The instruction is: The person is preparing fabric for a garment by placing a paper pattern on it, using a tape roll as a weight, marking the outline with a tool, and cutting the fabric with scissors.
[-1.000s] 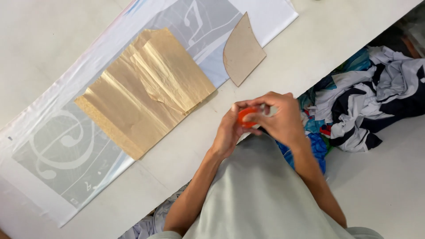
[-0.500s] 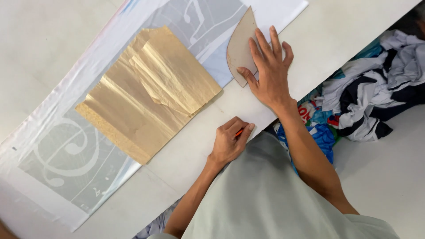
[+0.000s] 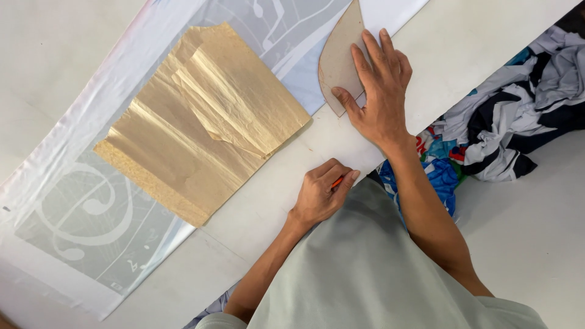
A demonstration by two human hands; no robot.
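Paper (image 3: 207, 122) lies on cloth (image 3: 79, 213) spread across the surface (image 3: 487, 55). Template (image 3: 338, 61) to its right, under the right hand (image 3: 381, 91). Left hand (image 3: 320, 195) nearer. Clothes pile (image 3: 512, 134) right, off the surface.

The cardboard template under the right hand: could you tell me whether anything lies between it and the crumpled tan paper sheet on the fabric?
Nothing visible does. The right hand lies flat on the cardboard template, and only bare printed fabric separates it from the tan paper sheet. The left hand, closed around a small orange object, rests nearer the table edge, off that stretch.

Tan cardboard template (image 3: 336, 61), golden-brown crinkled paper (image 3: 204, 122), pale grey cloth (image 3: 79, 213) with white musical-note pattern, orange pencil (image 3: 337, 181)
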